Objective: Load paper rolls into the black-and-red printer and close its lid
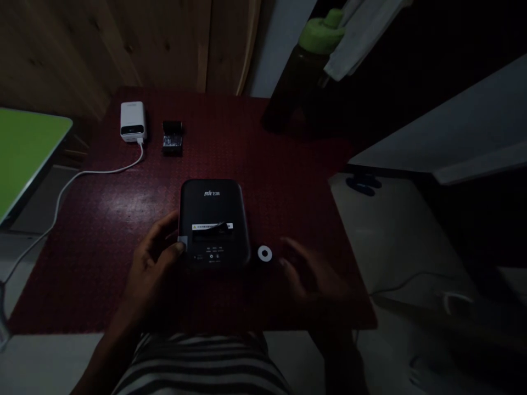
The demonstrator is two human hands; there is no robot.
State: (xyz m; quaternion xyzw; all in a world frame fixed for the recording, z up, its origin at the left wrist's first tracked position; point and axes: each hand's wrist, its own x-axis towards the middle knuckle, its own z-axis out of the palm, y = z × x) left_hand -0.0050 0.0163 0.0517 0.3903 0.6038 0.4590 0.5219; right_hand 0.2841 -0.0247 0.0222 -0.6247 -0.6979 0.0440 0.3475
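Observation:
A black box-shaped device (214, 219) with a white logo and a white label strip sits in the middle of a dark red table (102, 219). My left hand (154, 263) rests against its left side, thumb at the front left corner, fingers curled round the edge. My right hand (313, 271) hovers low over the table to the right of the device, fingers spread and a little blurred, holding nothing. A small white ring (264, 253) lies on the table between the device and my right hand.
At the back left stand a white power bank (132, 121) with a white cable (82, 174) running off the table's left edge, and a small black object (172, 137). A green surface (24, 148) is at far left. A green-capped bottle (317, 49) stands at the back right.

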